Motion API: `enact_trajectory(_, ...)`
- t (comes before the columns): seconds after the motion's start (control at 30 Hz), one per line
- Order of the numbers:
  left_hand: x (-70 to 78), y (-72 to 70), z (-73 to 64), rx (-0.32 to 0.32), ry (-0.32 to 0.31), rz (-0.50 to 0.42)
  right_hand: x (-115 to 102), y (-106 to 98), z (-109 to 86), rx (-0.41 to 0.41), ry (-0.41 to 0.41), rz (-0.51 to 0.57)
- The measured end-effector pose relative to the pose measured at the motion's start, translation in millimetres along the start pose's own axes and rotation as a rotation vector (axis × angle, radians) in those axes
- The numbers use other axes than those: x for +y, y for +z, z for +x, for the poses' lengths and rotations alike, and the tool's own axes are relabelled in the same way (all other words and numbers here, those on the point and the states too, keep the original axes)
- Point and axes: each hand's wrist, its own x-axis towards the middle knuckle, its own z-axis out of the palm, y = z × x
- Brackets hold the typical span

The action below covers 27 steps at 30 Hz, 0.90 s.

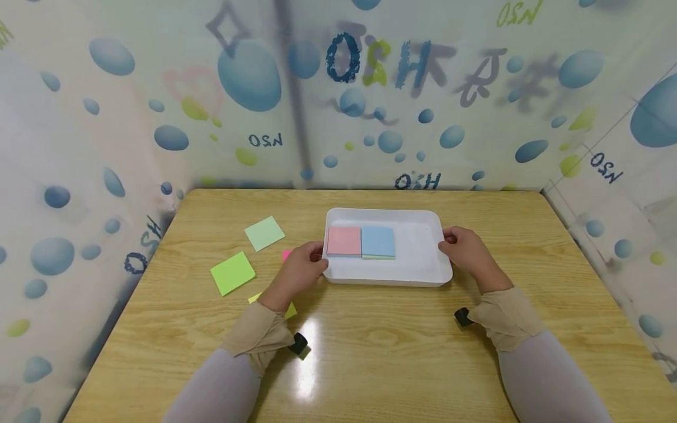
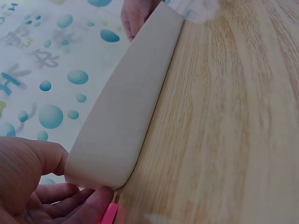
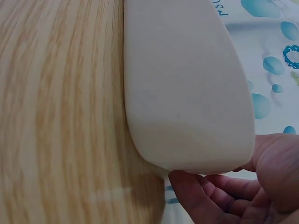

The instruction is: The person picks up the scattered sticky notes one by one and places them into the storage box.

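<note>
A white rectangular tray point(image 1: 420, 249) is held at both short ends. My left hand point(image 1: 297, 270) grips its left end; in the left wrist view the thumb lies at the rim and the fingers curl against the end wall's lower side. Its right end is pinched by my right hand point(image 1: 469, 252), with thumb and fingers likewise seen in the right wrist view. Inside the tray, at its left, a pink sticky-note pad point(image 1: 344, 241) lies beside a blue sticky-note pad point(image 1: 378, 241), under which a greenish edge shows. Whether the tray's base touches the table is hard to tell.
Left of the tray on the wooden table point(image 1: 381, 346) lie a pale green sticky note point(image 1: 264, 233), a bright green one point(image 1: 233, 274), a yellow one point(image 1: 290, 311) and a hot-pink one point(image 1: 286, 255), the last two partly hidden by my left arm. A patterned wall covering point(image 1: 328, 129) stands behind.
</note>
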Motion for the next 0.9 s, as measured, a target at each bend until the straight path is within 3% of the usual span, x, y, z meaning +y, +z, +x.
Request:
enact_trajectory(0.33,1.8,-2.3,-0.8,-0.003,-0.016,-0.004,1,-1,0.7,-0.008,0.016,0.004)
enact_trajectory(0.53,4.2,-15.7,-2.0,0.03,-0.011,-0.01,2,-1,1.3,-0.011,0.008,0.006)
enact_trajectory(0.77,6.6,-33.9,-6.4,0.064,0.014,0.038,1,0,1.9,-0.018,0.013,0.006)
enact_trajectory(0.9,0.8,-39.6,-4.9,0.024,0.034,0.133,2,1,1.6,-0.012,0.004,-0.003)
